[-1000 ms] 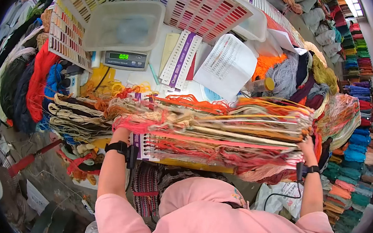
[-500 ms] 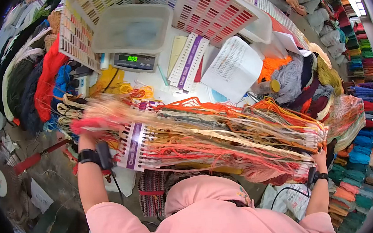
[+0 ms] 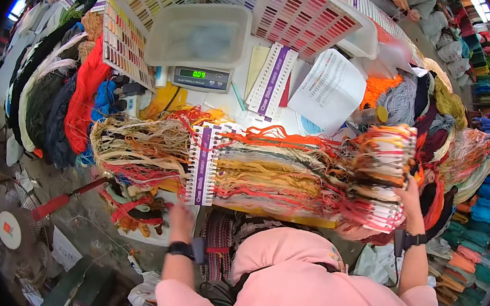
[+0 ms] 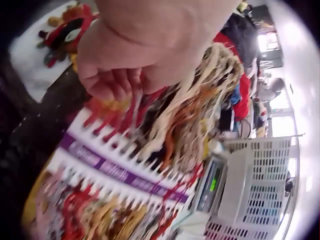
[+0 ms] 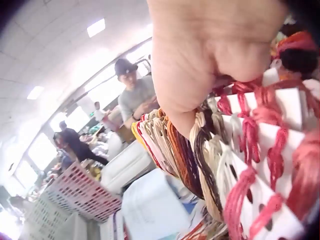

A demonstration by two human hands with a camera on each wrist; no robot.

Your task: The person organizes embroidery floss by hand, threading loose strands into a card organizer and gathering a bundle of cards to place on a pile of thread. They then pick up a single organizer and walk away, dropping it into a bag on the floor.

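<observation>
My right hand [image 3: 407, 197] on the thread cards [image 3: 382, 181], my left hand [image 3: 180, 220] by the punched strip [image 3: 201, 166].
Head view: near the right end of the desk [image 3: 208, 100] my right fingers grip the stack of thread cards, loops crowding their edges; long strands [image 3: 271, 177] lie between it and the white punched strip with its purple band, my left hand is a blur just beside the strip's lower end, and the electronic scale [image 3: 201, 78] reads 0.09; left wrist view: my left fingers [image 4: 114, 89] curl over reddish strands along the strip, though I can't tell whether they pinch any; right wrist view: my right hand bends over the white cards, pink and red loops nearest, cream and dark ones beside them, and a person in a dark cap [image 5: 135, 100] stands beyond.
</observation>
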